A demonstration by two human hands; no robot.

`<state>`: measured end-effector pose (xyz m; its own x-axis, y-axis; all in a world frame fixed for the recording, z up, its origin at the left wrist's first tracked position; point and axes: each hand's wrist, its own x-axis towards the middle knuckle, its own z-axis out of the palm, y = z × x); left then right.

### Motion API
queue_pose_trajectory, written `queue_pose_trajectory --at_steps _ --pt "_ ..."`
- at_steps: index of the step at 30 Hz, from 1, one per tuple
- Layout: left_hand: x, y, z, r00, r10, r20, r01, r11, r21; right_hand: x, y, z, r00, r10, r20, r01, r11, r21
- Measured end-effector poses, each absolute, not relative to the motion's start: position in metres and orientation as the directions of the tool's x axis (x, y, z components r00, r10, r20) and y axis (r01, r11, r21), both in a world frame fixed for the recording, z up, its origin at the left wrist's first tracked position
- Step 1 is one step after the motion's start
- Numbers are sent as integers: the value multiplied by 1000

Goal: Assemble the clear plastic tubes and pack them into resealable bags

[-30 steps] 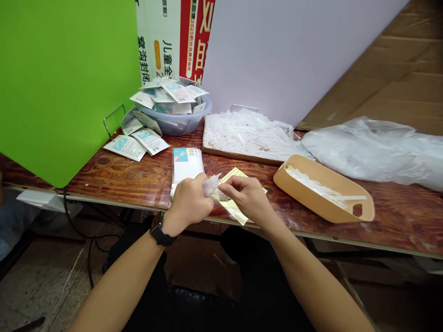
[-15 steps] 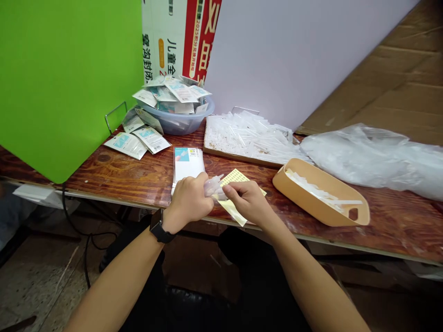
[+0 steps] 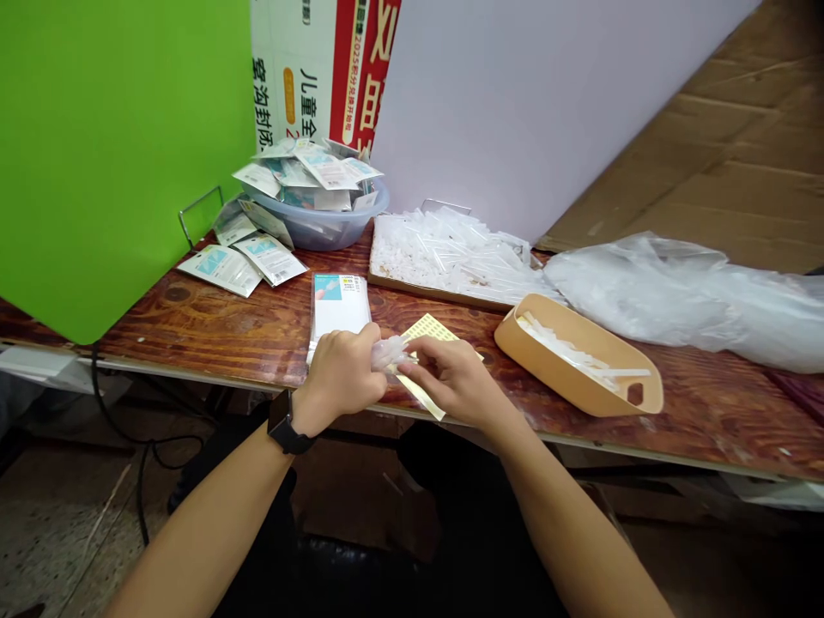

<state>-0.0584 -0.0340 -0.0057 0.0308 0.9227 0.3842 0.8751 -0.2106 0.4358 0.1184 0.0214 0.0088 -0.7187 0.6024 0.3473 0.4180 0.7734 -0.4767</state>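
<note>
Left hand (image 3: 341, 372) clamped around a small clear plastic piece (image 3: 389, 353), which sticks out past the thumb side, just above a yellow printed sheet (image 3: 428, 328). Right hand (image 3: 454, 379) close beside it, fingers (image 3: 412, 345) at the piece's far end; cannot tell whether they grip it. Sheet lies on the wooden table (image 3: 193, 322), under both hands. Just behind the left hand, a stack of white cards (image 3: 338, 307). Right of the hands, a tan tray (image 3: 579, 369) holding clear plastic strips. Farther back, a plastic bowl (image 3: 315, 227) heaped with printed packets (image 3: 325, 170).
</note>
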Motion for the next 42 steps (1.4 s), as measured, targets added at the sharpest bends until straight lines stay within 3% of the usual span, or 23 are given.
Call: queue_pose_trajectory --at_steps 7,13,20,29,32,35,38,42 --pt "-57 -34 -4 27 938 344 857 -199 476 117 16 9 -704 557 441 391 822 -414" --pt "-57 -34 -8 49 903 427 847 -264 461 115 14 9 -717 542 438 425 838 -342" --pt "-59 -32 -5 -10 946 324 799 -187 572 117 14 8 -707 532 467 410 845 -342" --pt "-57 -32 -11 55 902 429 900 -231 369 114 13 4 -753 458 473 460 880 -120" --pt "-56 -33 -11 81 883 463 926 -239 294 114 14 4 -731 512 451 468 858 -214" --pt "-56 -32 -10 56 882 469 916 -232 327 116 17 7 -648 647 403 444 750 -490" --pt "-57 -31 -9 -50 915 400 831 -184 525 121 20 12 -482 800 358 332 545 -770" --pt "-57 -28 -10 -56 975 214 559 -147 816 123 22 9 -332 908 255 150 317 -936"
